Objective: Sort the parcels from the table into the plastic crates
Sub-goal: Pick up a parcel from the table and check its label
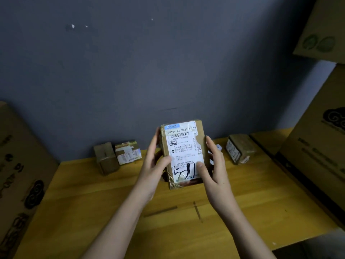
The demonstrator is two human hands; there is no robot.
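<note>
Holding the parcel (183,153) up over the table (130,212), label to camera, long axis upright! Left hand (155,161) and right hand (211,165) clamp its two long sides, thumbs curled onto the label, equally near. No crate in view, so which way it goes is anyone's guess.

Big cardboard boxes (317,128) cut by edges

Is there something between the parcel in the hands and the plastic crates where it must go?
That cannot be judged: no plastic crate is in view. Both the left hand and right hand grip the labelled parcel above the wooden table. Large cardboard boxes stand at both sides of the table.
</note>
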